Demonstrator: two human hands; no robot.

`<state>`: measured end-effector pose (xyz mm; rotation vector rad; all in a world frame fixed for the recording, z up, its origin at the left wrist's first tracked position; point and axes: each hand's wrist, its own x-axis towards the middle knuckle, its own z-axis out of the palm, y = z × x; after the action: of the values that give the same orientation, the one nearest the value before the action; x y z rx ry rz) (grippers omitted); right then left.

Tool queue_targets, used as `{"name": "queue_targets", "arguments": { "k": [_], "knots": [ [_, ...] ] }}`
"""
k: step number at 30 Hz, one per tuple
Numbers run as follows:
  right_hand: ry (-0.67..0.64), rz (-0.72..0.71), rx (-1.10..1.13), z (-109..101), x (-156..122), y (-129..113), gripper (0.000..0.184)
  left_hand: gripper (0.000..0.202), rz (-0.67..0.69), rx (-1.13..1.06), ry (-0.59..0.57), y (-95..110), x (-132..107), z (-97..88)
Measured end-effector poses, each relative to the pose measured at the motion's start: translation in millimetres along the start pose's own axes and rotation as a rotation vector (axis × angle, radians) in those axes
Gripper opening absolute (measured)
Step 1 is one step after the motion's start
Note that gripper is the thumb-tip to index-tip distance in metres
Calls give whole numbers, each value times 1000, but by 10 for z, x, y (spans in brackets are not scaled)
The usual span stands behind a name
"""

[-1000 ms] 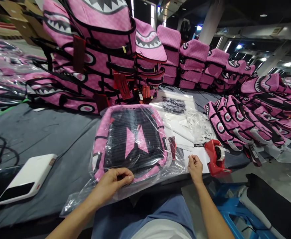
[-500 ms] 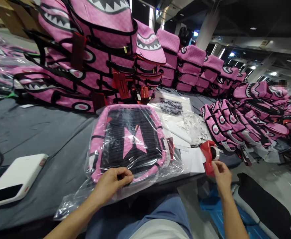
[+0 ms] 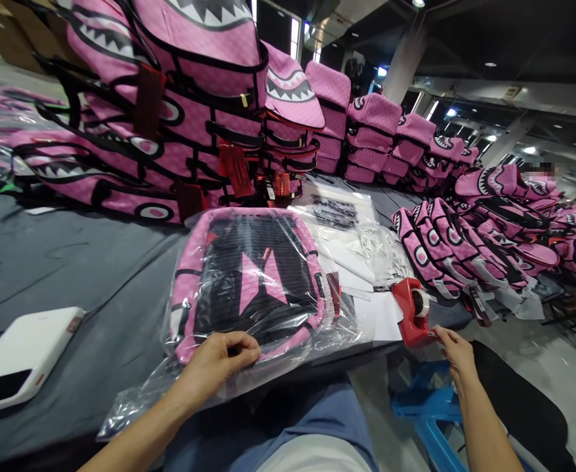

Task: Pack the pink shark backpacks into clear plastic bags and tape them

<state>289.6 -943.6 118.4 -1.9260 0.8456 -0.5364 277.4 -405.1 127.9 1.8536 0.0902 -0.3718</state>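
Note:
A pink and black backpack (image 3: 248,275) lies flat inside a clear plastic bag (image 3: 340,328) on the grey table (image 3: 71,262) in front of me. My left hand (image 3: 216,364) pinches the near edge of that bag, fingers curled and pressed down. My right hand (image 3: 458,357) is out to the right, fingers pinched at the front tip of a red tape dispenser (image 3: 412,314) that sits at the table's edge. What is between those fingers is too small to make out.
Stacks of pink shark-mouth backpacks (image 3: 180,111) fill the back and the right side (image 3: 470,242). Flat plastic bags and white sheets (image 3: 351,236) lie beyond the dispenser. A white device (image 3: 17,357) rests at the left. A blue stool (image 3: 426,406) and a black seat (image 3: 519,406) stand below right.
My right hand left the white sheet, reached the red tape dispenser and drew back to the right from its tip. My left hand kept its hold on the bag's edge.

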Motion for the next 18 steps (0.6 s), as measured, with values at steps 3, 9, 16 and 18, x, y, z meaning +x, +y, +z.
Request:
{"name": "queue_targets", "arguments": {
  "k": [3,9,16,18],
  "knots": [
    [1,-58,-35,43,45,-52,55,39,8,2,16,-3,-6,24],
    [47,-200,-135,-36,-49,-89,49,37,4,15,61,-44,6,57],
    [-42,233,362,70,-574,128,41,38,6,32,60,-76,35,48],
    [-160,327,541,289,-784,89,52,38,9,27,53,-72,33,48]
  ]
}}
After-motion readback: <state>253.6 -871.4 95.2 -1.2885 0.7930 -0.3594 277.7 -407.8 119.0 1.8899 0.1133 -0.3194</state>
